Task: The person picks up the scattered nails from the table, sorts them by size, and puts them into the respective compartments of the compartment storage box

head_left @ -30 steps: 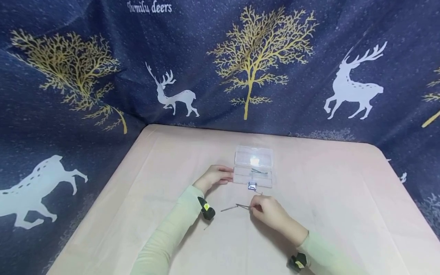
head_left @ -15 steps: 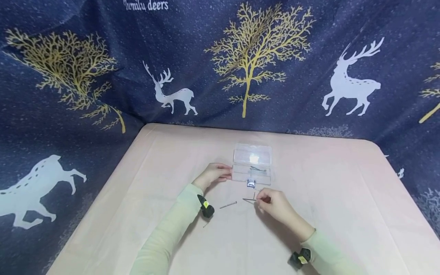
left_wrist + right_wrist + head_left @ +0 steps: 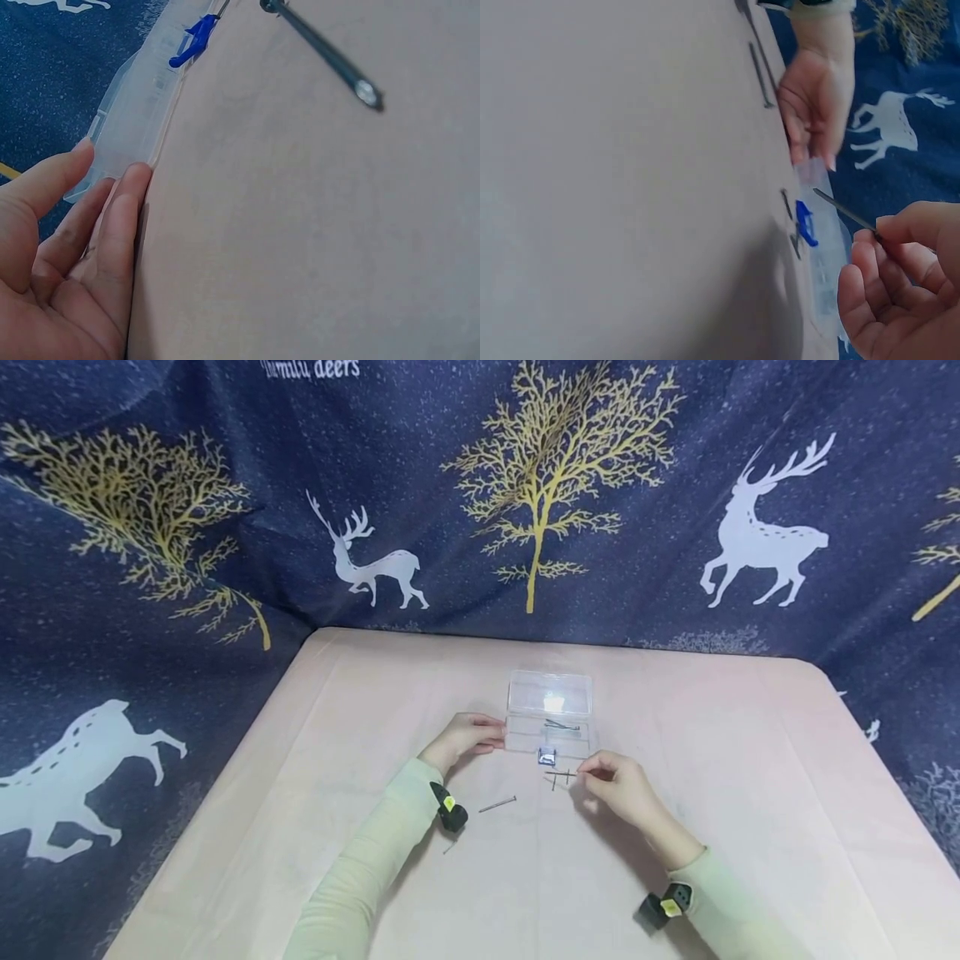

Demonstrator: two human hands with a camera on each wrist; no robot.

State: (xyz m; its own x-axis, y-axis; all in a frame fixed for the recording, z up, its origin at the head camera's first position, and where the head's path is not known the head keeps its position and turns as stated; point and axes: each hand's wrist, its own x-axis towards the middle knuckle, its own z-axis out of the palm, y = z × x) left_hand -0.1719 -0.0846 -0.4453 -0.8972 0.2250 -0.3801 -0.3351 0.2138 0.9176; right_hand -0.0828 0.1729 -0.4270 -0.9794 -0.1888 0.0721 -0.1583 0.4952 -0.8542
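My left hand (image 3: 468, 739) rests its fingertips against the left end of a clear plastic box (image 3: 139, 112), with the thumb at the upper edge. The box lies open, its lid (image 3: 550, 692) tipped back; a blue clasp (image 3: 547, 757) is on its front. A few nails (image 3: 561, 725) lie inside. My right hand (image 3: 907, 277) pinches a thin nail (image 3: 844, 207) between thumb and fingers, just in front of the box. Below it two small nails (image 3: 786, 204) lie by the clasp.
A longer nail (image 3: 498, 804) lies on the pale pink table cover (image 3: 375, 685), between the hands. Another small nail (image 3: 450, 846) is beside the left wrist camera (image 3: 450, 810). Dark blue fabric (image 3: 450, 510) with deer and trees hangs behind the table.
The right hand has lifted its nail away from the longer nail and carried it right and forward toward the box front. The left hand keeps its place at the box.
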